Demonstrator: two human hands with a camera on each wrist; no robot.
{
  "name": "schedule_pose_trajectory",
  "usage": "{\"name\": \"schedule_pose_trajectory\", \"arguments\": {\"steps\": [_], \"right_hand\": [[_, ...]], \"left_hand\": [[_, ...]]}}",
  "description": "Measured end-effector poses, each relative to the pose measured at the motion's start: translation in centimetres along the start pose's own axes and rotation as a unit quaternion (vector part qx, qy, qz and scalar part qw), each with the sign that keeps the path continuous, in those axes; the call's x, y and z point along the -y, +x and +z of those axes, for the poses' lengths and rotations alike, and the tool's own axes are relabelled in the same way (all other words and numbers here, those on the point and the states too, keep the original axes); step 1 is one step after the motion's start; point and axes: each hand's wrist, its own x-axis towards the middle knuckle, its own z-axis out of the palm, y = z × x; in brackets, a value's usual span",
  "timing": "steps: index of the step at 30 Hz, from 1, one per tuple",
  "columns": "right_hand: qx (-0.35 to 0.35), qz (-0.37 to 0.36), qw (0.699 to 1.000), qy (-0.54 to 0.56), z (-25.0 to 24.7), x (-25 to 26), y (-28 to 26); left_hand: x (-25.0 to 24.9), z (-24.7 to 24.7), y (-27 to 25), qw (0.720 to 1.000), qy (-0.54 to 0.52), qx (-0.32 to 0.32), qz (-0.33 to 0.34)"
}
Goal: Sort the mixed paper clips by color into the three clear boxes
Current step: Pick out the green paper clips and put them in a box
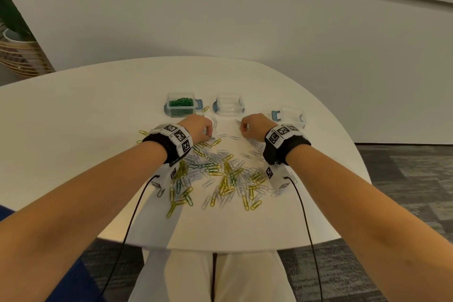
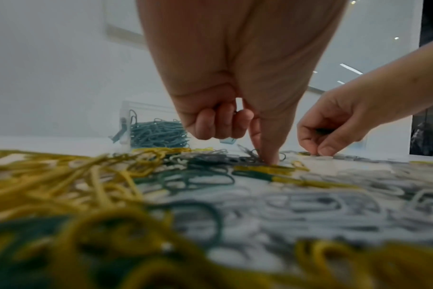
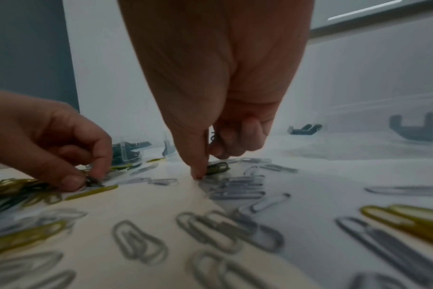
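A heap of yellow, white and green paper clips (image 1: 220,174) covers the near middle of the white table (image 1: 73,130). At the back stand three clear boxes: the left box (image 1: 182,105) holds green clips, while the middle box (image 1: 229,104) and the right box (image 1: 291,116) look empty. My left hand (image 1: 204,133) pinches a dark green clip (image 3: 93,180) at the heap's far edge. My right hand (image 1: 245,127) keeps a dark clip (image 3: 213,136) in its curled fingers, and its thumb tip (image 3: 198,175) touches the table beside a green clip (image 3: 218,167).
Loose white clips (image 1: 234,137) lie between my two hands, and one yellow clip (image 1: 205,108) lies between the left and middle boxes. The table's near edge (image 1: 220,249) is over my lap. A wall stands behind the table.
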Motion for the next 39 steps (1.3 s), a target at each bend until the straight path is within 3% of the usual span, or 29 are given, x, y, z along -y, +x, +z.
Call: {"name": "schedule_pose_trajectory", "arguments": {"steps": [3, 5, 6, 7, 9, 10, 11, 12, 13, 15, 17, 18, 19, 21, 22, 24, 25, 26, 29, 36, 38, 39], "right_hand": [[-0.018, 0.026, 0.999, 0.038, -0.8, 0.3, 0.0], [-0.036, 0.053, 0.98, 0.188, -1.1, 0.7, -0.1], [-0.028, 0.064, 0.95, 0.303, -1.1, 1.0, -0.1], [-0.014, 0.076, 0.899, 0.43, -1.0, 1.3, -0.2], [0.023, 0.102, 0.753, 0.65, -0.8, 2.1, -0.2], [0.041, 0.114, 0.692, 0.712, -0.7, 2.4, -0.1], [0.056, 0.122, 0.654, 0.745, -0.6, 2.9, 0.1], [0.069, 0.125, 0.64, 0.755, -0.5, 3.5, 0.5], [0.076, 0.125, 0.643, 0.751, -0.3, 4.2, 0.9], [0.074, 0.128, 0.687, 0.711, 0.0, 5.8, 2.0], [0.063, 0.139, 0.756, 0.637, 0.3, 7.3, 3.4], [0.054, 0.14, 0.801, 0.579, 0.3, 8.0, 4.1], [0.043, 0.138, 0.854, 0.5, 0.2, 8.6, 4.7], [0.003, 0.129, 0.945, 0.302, 0.0, 9.6, 5.6], [-0.014, 0.125, 0.966, 0.228, 0.0, 10.1, 5.9], [-0.032, 0.122, 0.98, 0.155, 0.1, 10.4, 6.3], [-0.032, 0.119, 0.983, 0.133, 0.3, 10.4, 6.5], [-0.031, 0.115, 0.986, 0.119, 0.6, 10.3, 6.7], [-0.019, 0.101, 0.992, 0.07, 0.7, 9.9, 7.1], [0.046, 0.044, 0.998, 0.012, 0.2, 8.5, 5.7], [0.031, 0.037, 0.995, 0.093, 0.4, 7.6, 4.8], [0.016, 0.047, 0.979, 0.199, 0.5, 7.2, 4.4]], "left_hand": [[0.0, -0.3, -0.1, 1.0, -0.025, 0.002, -0.011], [0.2, -0.7, -0.3, 0.995, -0.097, -0.008, -0.031], [0.5, -0.9, -0.5, 0.99, -0.134, -0.01, -0.039], [0.7, -1.1, -0.7, 0.985, -0.169, -0.007, -0.043], [1.2, -1.6, -1.0, 0.955, -0.289, 0.001, -0.064], [1.4, -1.9, -1.3, 0.919, -0.386, 0.006, -0.083], [1.6, -2.0, -1.6, 0.867, -0.488, 0.013, -0.1], [1.9, -2.2, -1.8, 0.815, -0.569, 0.013, -0.11], [2.3, -2.4, -2.1, 0.77, -0.627, 0.008, -0.118], [3.0, -2.5, -2.7, 0.692, -0.709, -0.006, -0.134], [3.8, -2.5, -3.0, 0.641, -0.751, -0.041, -0.154], [4.2, -2.5, -3.2, 0.633, -0.754, -0.063, -0.166], [4.6, -2.4, -3.2, 0.639, -0.743, -0.084, -0.181], [5.3, -2.4, -3.1, 0.705, -0.668, -0.114, -0.21], [5.6, -2.5, -3.0, 0.76, -0.6, -0.113, -0.22], [6.0, -2.5, -2.9, 0.881, -0.406, -0.101, -0.218], [6.0, -2.4, -2.8, 0.921, -0.318, -0.096, -0.204], [5.9, -2.4, -2.8, 0.942, -0.255, -0.099, -0.192], [5.3, -2.4, -2.2, 0.961, -0.177, -0.107, -0.181], [5.1, -2.2, -1.8, 0.979, -0.102, 0.01, -0.174], [5.3, -2.1, -2.1, 0.982, -0.078, 0.03, -0.172], [5.4, -2.1, -2.2, 0.982, -0.064, 0.041, -0.173]]}}
